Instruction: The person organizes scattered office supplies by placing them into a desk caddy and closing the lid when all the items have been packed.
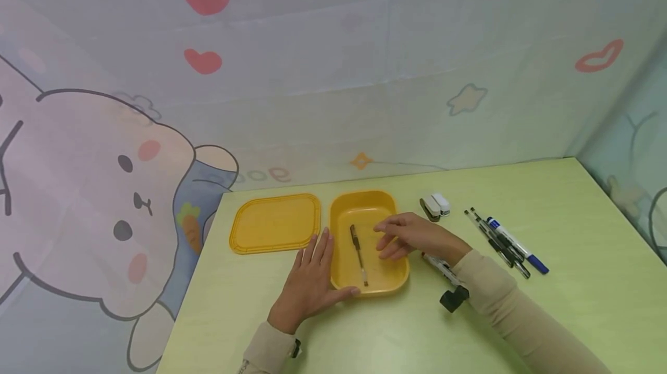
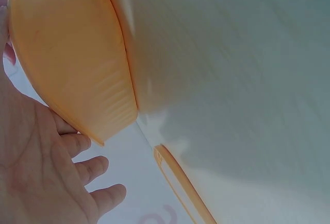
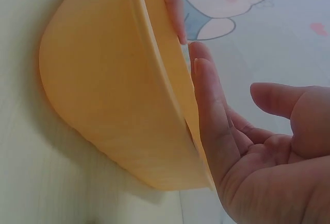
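A yellow plastic box [image 1: 383,282] stands on the table, with one clear pen with a dark cap [image 1: 358,252] lying lengthwise in it. My left hand [image 1: 307,287] lies against the box's left side, fingers straight and thumb along the near rim. In the left wrist view, its fingertips touch the box wall [image 2: 72,54]. My right hand [image 1: 419,235] hovers over the box's right rim with relaxed fingers and holds nothing. The right wrist view shows its thumb apart from the fingers beside the rim.
A flat yellow lid [image 1: 276,223] lies left of the box. Behind the right hand sits a white and dark stapler [image 1: 433,206]. Several pens [image 1: 500,241] and a blue-capped marker [image 1: 516,244] lie farther right. A pale pen-like item [image 1: 440,268] is partly hidden under the right wrist.
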